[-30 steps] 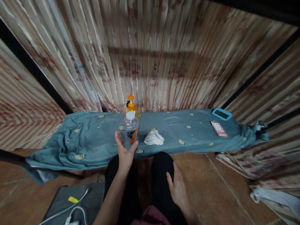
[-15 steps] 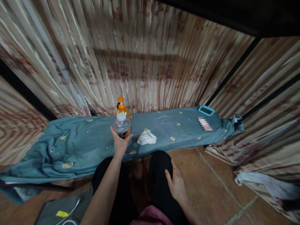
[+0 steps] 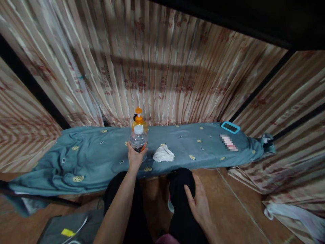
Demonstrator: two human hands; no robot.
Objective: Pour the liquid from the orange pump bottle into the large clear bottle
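A clear plastic bottle (image 3: pixel 138 138) with a white cap stands upright near the front edge of the cloth-covered bench (image 3: pixel 101 159). My left hand (image 3: pixel 135 156) is wrapped round its lower part, the thumb side towards me. Just behind it is a pump bottle (image 3: pixel 139 122) with an orange top and amber contents, partly covered by the clear one. A crumpled white cloth or tissue (image 3: pixel 164 154) lies to the right of my left hand. My right hand (image 3: pixel 200 203) rests on my right knee, holding nothing, its thumb apart from the fingers.
A blue-framed digital clock (image 3: pixel 230 127) and a blurred-out pinkish item (image 3: pixel 228 142) lie at the bench's right end. Patterned curtains (image 3: pixel 162 74) hang behind, with dark frame bars at the sides. A grey case (image 3: pixel 71 225) with a yellow tag is on the floor at lower left.
The whole view has shifted, so things appear a little farther right and lower. My left hand stays round the clear bottle, and my right hand stays on the knee.
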